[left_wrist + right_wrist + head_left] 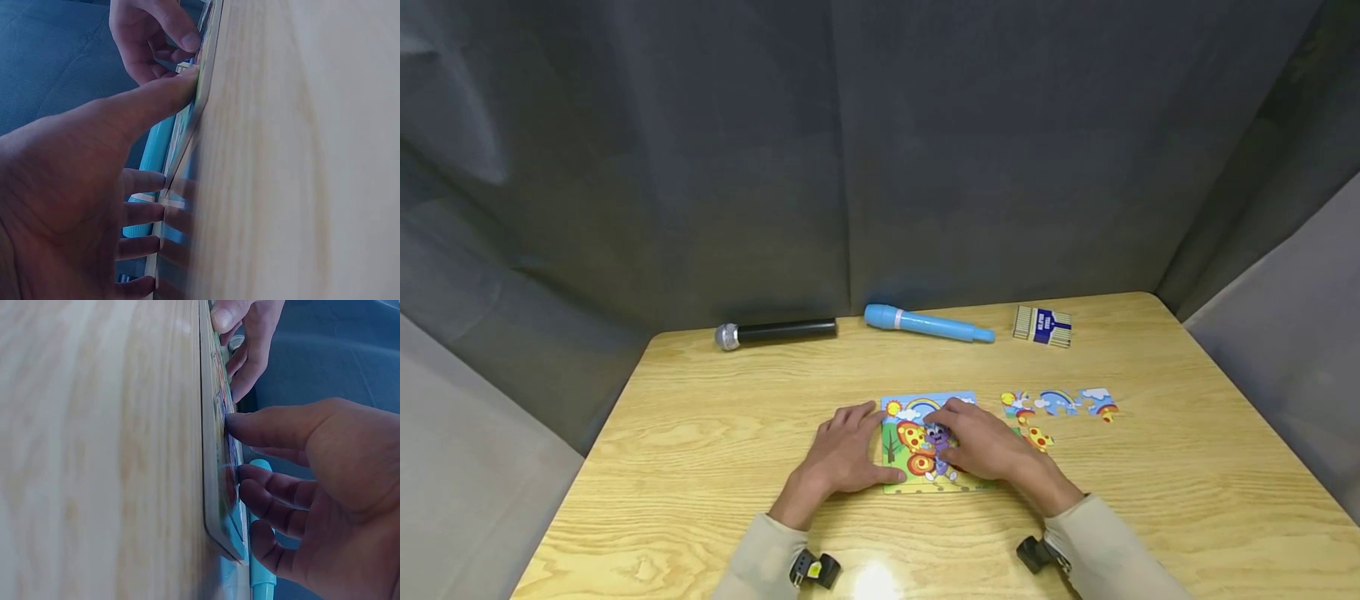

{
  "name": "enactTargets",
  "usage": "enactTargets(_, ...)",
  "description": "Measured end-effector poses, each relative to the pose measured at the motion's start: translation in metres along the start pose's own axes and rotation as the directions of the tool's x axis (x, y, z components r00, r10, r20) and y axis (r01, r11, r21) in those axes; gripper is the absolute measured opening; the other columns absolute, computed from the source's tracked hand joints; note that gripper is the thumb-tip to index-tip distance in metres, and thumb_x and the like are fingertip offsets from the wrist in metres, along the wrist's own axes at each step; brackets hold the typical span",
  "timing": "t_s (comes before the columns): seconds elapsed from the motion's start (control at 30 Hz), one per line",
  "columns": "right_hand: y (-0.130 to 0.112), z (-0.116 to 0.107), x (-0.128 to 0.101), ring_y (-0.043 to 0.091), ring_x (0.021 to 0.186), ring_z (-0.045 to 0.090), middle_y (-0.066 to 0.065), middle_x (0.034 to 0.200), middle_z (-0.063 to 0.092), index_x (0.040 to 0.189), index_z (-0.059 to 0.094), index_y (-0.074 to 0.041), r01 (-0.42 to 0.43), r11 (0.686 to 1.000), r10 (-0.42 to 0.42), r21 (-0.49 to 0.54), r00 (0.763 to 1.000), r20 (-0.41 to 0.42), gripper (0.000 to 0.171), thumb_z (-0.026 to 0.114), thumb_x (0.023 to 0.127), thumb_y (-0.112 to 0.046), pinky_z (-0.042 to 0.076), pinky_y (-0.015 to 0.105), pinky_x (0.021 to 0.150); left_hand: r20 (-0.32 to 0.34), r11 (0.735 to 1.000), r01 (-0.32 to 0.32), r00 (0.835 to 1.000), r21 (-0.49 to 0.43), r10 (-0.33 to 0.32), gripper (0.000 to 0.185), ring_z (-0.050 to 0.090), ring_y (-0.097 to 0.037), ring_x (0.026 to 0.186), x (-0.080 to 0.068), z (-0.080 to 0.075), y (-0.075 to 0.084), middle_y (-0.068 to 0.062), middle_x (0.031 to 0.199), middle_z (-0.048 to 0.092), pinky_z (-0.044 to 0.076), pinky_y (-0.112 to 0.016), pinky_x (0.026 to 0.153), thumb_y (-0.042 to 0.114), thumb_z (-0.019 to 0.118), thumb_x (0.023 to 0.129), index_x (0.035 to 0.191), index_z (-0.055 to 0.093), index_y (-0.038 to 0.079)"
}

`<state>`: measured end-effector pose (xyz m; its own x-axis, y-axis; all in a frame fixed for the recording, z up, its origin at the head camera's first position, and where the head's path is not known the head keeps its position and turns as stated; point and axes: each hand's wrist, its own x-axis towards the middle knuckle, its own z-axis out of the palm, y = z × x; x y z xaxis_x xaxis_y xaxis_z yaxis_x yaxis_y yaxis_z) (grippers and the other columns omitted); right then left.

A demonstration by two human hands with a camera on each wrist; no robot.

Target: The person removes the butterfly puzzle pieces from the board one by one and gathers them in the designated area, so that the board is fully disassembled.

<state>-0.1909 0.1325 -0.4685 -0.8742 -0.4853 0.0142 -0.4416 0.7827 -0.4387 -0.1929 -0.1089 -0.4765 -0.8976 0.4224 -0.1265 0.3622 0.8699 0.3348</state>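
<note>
1. The puzzle board [925, 442] lies flat on the wooden table [700, 433], near the person.
2. The left hand [846, 454] rests on its left edge, fingers straight, keeping it from sliding.
3. The right hand [988, 446] presses the picture, fingers a little bent.
4. Loose puzzle pieces [1060, 406] lie just right of it.

- The table [94, 450] is seen edge-on, its pale wood grain filling the left of the view.
- A flat puzzle board [212, 487] is laid on it, printed in bright colours.
- The board's face is pressed by the fingertips [234, 422] of the right hand [312, 506].
- Its far end is touched by the left hand [247, 337].
- A light blue marker [261, 575] is glimpsed behind the right hand.
</note>
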Motion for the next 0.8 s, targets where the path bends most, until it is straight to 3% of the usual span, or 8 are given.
enactTargets(0.23, -0.0024, 0.0002, 0.0019, 0.013, 0.092, 0.054, 0.005, 0.119, 0.055, 0.138, 0.053, -0.006, -0.108, 0.992, 0.106, 0.066, 0.994, 0.033, 0.059, 0.074, 0.085, -0.018, 0.049, 0.035, 0.083, -0.002, 1.000, 0.001, 1.000, 0.002, -0.001, 0.095, 0.030, -0.029, 0.142, -0.0002, -0.0003, 0.0005, -0.004, 0.156, 0.032, 0.028, -0.057, 0.112, 0.071, 0.067, 0.073, 0.149, 0.039, 0.020)
enactTargets(0.37, -0.0023, 0.0003, 0.0025, 0.013, 0.086, 0.049, 0.005, 0.117, 0.054, 0.138, 0.053, -0.005, -0.124, 0.989, 0.122, 0.081, 0.992, 0.035, 0.060, 0.075, 0.084, -0.017, 0.045, 0.033, 0.077, -0.001, 1.000, 0.007, 1.000, 0.001, -0.007, 0.095, 0.030, -0.029, 0.143, -0.0007, -0.0005, 0.0008, -0.004, 0.157, 0.032, 0.028, -0.057, 0.112, 0.071, 0.067, 0.073, 0.149, 0.039, 0.021)
enactTargets(0.8, -0.0016, 0.0005, 0.0034, 0.022, 0.107, 0.058, 0.005, 0.120, 0.057, 0.132, 0.056, -0.009, -0.125, 0.988, 0.126, 0.089, 0.992, 0.000, 0.057, 0.079, 0.080, -0.016, 0.048, 0.045, 0.096, 0.003, 1.000, 0.012, 1.000, 0.017, -0.012, 0.095, 0.029, -0.028, 0.143, 0.0005, 0.0001, 0.0002, -0.003, 0.157, 0.032, 0.028, -0.056, 0.112, 0.071, 0.066, 0.074, 0.149, 0.038, 0.021)
